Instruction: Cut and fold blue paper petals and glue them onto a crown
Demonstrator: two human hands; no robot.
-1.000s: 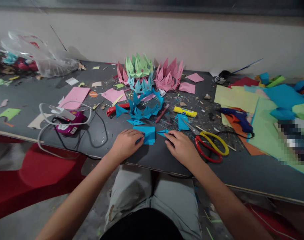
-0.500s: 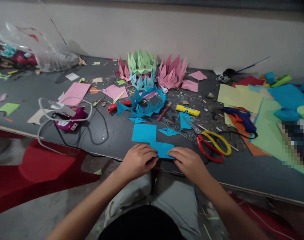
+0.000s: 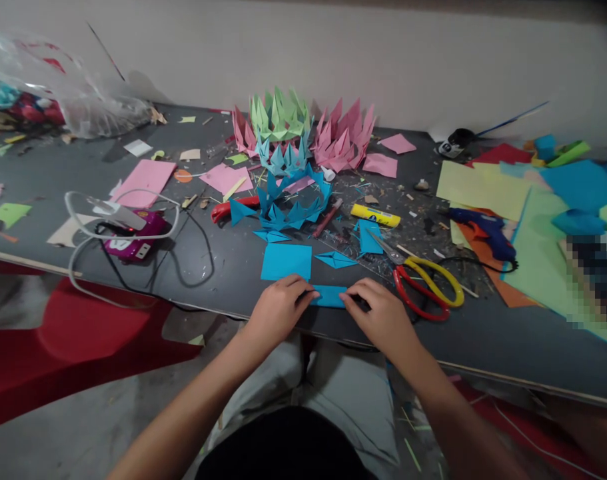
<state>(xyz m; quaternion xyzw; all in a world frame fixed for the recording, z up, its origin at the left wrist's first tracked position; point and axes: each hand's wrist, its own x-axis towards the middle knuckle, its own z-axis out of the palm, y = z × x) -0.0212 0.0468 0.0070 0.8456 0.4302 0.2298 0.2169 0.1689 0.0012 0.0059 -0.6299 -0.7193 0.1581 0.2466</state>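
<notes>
A narrow folded piece of blue paper lies near the table's front edge. At its left end, my left hand grips it between thumb and fingers. My right hand pinches the other end. Just beyond is a flat blue paper square, and to its right a folded blue paper point. Another folded blue point touches or nearly touches a ring of blue folded points. Scissors with red and yellow handles rest right of my right hand, their blades over a small blue paper piece.
Green, light blue and pink paper crowns stand at the back. A yellow glue stick, a glue gun and coloured sheets lie to the right. Left are a purple power adapter with cables and a plastic bag.
The blue paper between my hands was a taller rectangle and is now a narrower strip, its near edge folded up. Both hands have shifted slightly. The view has tilted a little.
</notes>
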